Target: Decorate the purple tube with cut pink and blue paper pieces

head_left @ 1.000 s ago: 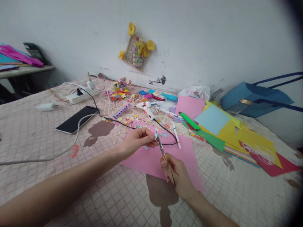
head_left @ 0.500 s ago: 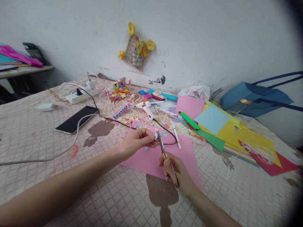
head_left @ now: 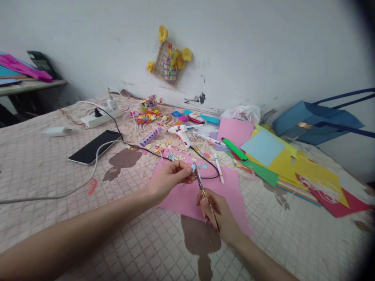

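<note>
Between the thumb and fingers of my left hand [head_left: 177, 174] is a small piece of light blue paper [head_left: 193, 167]. My right hand [head_left: 215, 212] is closed around the handles of a pair of scissors [head_left: 200, 185], whose blades point up and away from me, right beside the blue piece. Whether the blades touch the paper is too small to tell. Both hands are over a pink paper sheet [head_left: 231, 195], where light blue scraps [head_left: 204, 166] lie just beyond the fingers.
A white glue gun [head_left: 183, 136] lies beyond my hands, its black cord curving over the pink sheet. Left are a phone [head_left: 95, 147] and a power strip [head_left: 102, 118]. A green marker [head_left: 234, 149], coloured paper [head_left: 293, 168] and a blue bag [head_left: 316, 121] are on the right.
The scissor blades have tilted slightly and the blue piece has turned a little in my left fingers. Both hands remain in nearly the same place.
</note>
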Tool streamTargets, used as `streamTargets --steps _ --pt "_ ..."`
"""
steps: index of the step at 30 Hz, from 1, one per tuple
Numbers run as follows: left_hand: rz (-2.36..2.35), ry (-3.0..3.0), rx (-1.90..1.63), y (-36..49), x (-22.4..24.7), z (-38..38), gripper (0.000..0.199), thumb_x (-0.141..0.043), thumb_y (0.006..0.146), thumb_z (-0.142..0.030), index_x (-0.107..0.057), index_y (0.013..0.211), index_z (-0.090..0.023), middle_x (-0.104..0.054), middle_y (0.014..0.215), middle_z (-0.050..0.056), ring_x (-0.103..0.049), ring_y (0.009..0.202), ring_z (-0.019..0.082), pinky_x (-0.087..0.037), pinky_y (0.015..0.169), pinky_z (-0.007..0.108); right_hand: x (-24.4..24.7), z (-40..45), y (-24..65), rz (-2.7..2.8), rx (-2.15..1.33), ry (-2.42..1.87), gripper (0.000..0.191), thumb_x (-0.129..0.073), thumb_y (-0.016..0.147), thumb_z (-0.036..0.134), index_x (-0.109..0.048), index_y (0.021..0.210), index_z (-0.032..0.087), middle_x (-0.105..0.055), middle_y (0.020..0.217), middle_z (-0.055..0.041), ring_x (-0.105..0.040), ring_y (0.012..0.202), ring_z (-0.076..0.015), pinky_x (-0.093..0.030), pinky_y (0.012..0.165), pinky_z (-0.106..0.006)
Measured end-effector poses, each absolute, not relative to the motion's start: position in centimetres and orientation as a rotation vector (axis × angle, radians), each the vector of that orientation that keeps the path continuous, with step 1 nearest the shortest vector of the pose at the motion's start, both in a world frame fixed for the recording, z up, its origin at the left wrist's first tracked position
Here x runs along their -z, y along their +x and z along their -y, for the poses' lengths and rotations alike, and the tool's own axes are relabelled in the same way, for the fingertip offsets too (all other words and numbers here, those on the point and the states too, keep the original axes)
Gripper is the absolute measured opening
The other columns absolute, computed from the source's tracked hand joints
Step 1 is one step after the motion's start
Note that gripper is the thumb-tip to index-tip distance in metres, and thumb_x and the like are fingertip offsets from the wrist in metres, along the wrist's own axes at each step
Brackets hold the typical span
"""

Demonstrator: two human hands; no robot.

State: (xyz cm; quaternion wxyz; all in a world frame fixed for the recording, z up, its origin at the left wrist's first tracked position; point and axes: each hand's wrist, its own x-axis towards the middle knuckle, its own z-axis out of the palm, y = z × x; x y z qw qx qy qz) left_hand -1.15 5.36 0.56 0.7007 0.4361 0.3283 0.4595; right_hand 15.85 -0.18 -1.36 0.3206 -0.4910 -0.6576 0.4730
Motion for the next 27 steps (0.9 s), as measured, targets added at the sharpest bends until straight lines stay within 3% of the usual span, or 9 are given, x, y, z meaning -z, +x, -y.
streamTargets --steps 27 --pt "-0.773 0.959 -0.983 -0.3 0.4 -4.2 0.020 -0.059 0.078 -0.032 -0.054 0.076 -0.013 -0.061 0.076 0.003 -0.057 0.071 0.011 -0.045 0.072 0.027 2.0 0.1 15.9 1.576 -1.389 -1.209 0.040 -0.038 0.083 0.056 -0.044 0.073 0.018 -0.035 0.053 0.0065 -0.034 0.044 -0.0072 -0.031 0.042 -0.020"
